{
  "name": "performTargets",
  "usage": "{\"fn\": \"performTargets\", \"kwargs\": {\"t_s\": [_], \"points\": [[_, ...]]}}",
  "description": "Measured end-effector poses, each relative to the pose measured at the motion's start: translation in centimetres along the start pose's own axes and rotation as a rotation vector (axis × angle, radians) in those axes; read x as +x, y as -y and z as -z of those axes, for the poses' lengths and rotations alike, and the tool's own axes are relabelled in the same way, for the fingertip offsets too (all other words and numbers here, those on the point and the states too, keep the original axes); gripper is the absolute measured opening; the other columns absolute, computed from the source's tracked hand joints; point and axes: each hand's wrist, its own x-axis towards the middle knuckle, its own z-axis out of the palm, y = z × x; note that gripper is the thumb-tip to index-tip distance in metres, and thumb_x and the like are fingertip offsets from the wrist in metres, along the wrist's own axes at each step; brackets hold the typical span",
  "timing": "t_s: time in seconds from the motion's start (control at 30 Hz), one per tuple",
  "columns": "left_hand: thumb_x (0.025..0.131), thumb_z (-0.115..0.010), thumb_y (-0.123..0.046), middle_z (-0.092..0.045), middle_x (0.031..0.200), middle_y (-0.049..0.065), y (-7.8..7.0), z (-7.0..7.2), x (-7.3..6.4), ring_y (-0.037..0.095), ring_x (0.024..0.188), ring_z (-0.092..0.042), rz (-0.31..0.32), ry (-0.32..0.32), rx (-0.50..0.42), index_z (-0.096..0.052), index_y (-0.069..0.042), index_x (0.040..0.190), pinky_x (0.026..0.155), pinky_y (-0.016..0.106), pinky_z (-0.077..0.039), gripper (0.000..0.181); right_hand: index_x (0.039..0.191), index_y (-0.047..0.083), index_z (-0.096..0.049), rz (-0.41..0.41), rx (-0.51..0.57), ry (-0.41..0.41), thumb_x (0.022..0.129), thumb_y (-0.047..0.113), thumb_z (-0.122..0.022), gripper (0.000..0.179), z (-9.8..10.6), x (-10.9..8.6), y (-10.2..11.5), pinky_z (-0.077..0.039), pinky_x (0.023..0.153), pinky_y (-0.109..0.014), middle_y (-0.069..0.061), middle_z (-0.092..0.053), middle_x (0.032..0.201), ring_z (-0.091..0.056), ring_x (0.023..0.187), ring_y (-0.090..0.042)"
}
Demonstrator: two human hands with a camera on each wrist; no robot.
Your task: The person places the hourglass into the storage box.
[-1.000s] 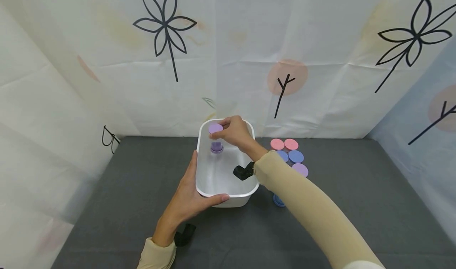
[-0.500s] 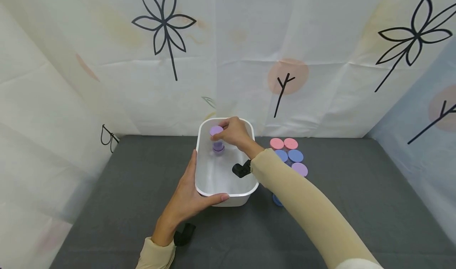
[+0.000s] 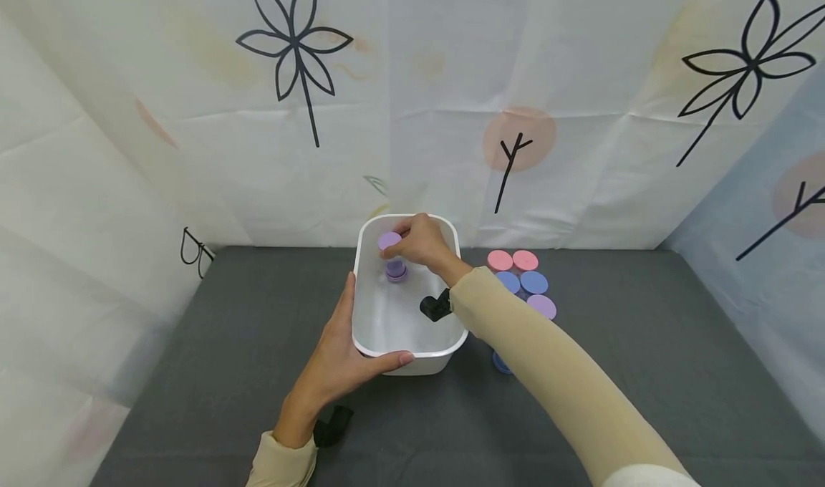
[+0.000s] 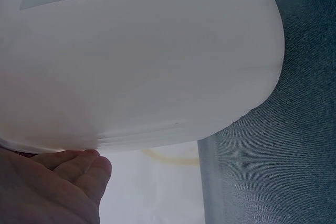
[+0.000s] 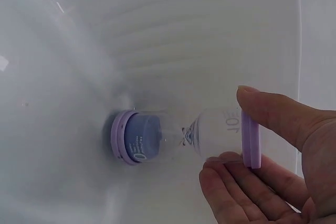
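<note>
A sand timer (image 5: 215, 135) with lilac caps and blue-purple sand in its lower bulb stands inside a white plastic tub (image 3: 387, 322), towards the tub's far left. My right hand (image 3: 423, 242) reaches into the tub and holds the timer near its top cap, thumb on one side and fingers on the other. In the right wrist view, the lower cap appears to rest on the tub's floor. My left hand (image 3: 341, 358) holds the tub's near left corner, its thumb along the front rim. Fingers (image 4: 89, 174) touch the outer wall in the left wrist view.
Right of the tub, more timers stand on the dark grey cloth: pink-capped (image 3: 525, 260), blue-capped (image 3: 533, 282) and lilac-capped (image 3: 541, 306) ones. A blue cap (image 3: 500, 362) shows nearer, partly behind the right sleeve (image 3: 548, 365). A patterned white curtain (image 3: 438, 79) hangs behind.
The sand timer has come down slightly in the tub and shifted a little, still in my right hand. My left hand keeps its place on the tub.
</note>
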Motion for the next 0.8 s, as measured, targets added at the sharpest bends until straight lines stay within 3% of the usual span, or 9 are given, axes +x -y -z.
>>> {"fn": "performTargets", "kwargs": {"t_s": [0.53, 0.8], "points": [[0.068, -0.095, -0.044, -0.018, 0.167, 0.003, -0.17, 0.11, 0.23, 0.029, 0.139, -0.042, -0.007, -0.003, 0.005, -0.001, -0.020, 0.164, 0.104, 0.053, -0.042, 0.137, 0.115, -0.004, -0.073, 0.001, 0.003, 0.058, 0.073, 0.009, -0.091, 0.047, 0.05, 0.00, 0.08, -0.053, 0.083, -0.032, -0.013, -0.074, 0.103, -0.066, 0.097, -0.022], [0.069, -0.095, -0.043, -0.019, 0.167, 0.003, -0.08, 0.11, 0.03, 0.022, 0.137, -0.043, -0.005, 0.001, -0.003, -0.001, -0.018, 0.164, 0.103, 0.054, -0.044, 0.136, 0.122, -0.007, -0.068, -0.002, 0.005, 0.059, 0.073, 0.010, -0.091, 0.057, 0.41, -0.44, 0.21, -0.053, 0.090, -0.035, -0.019, -0.072, 0.115, -0.067, 0.105, -0.026]]}}
